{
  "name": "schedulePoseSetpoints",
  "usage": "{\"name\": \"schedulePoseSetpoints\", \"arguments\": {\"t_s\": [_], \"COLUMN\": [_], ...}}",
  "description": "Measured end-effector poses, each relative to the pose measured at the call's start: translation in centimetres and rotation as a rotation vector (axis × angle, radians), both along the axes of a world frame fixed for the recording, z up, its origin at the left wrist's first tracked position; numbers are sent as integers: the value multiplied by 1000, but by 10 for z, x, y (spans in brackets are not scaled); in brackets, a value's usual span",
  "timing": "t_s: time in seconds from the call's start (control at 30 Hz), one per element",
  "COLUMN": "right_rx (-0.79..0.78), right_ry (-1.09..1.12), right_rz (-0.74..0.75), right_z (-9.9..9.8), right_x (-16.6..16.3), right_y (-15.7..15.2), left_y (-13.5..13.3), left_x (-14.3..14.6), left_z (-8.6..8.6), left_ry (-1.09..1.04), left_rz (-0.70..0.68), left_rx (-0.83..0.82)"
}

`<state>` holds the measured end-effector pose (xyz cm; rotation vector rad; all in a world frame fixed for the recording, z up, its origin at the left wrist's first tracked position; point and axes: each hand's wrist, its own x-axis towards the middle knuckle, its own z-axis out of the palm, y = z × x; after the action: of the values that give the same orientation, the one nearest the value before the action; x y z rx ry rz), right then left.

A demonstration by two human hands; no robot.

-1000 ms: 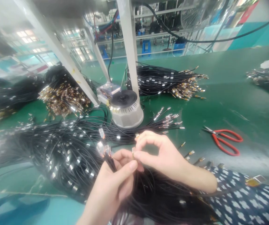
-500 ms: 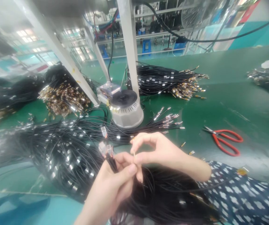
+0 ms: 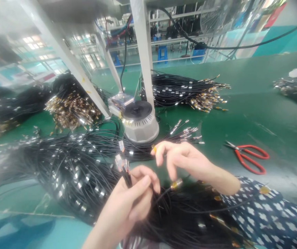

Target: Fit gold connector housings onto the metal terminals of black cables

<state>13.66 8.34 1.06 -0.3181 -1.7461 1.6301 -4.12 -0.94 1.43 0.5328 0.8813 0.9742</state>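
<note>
Left hand [image 3: 131, 199] closed round cable bunch [image 3: 124, 167]; right hand [image 3: 190, 159], nearer, loosely spread, no clear hold, just above taped connector [image 3: 176, 184], long axis slanting away from left

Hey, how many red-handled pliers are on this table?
1. The red-handled pliers lie on the green table, to the right of the right hand. Others may be hidden under the black cables.

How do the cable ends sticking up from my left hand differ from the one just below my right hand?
The held cable ends point upward; the lone cable end points rightward. The lone cable end wears a yellow band; the held cable ends show none. Both have shiny tips on black cables.
</note>
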Motion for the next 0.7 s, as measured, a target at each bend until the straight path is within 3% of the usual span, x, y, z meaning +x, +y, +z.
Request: {"name": "schedulePoseSetpoints", "arguments": {"t_s": [0.1, 0.27, 0.4, 0.53, 0.7], "right_rx": [-31, -60, -134, -80, -49], "right_ry": [-183, -251, -240, -256, -279], "right_rz": [-255, -284, -330, -372, -337], "right_z": [5, 11, 9, 8, 10], "right_x": [-13, -32, -28, -19, -17], "right_y": [-6, -20, -22, -19, -21], "left_y": [1, 0, -4, -9, -11], "left_x": [4, 12, 13, 11, 7], "left_z": [-2, -3, -4, -5, -4], "left_ry": [-33, 13, 41, 66, 111], "left_rz": [-98, -182, -12, 194, 179], "left_rx": [22, 16, 6, 41, 24]}}
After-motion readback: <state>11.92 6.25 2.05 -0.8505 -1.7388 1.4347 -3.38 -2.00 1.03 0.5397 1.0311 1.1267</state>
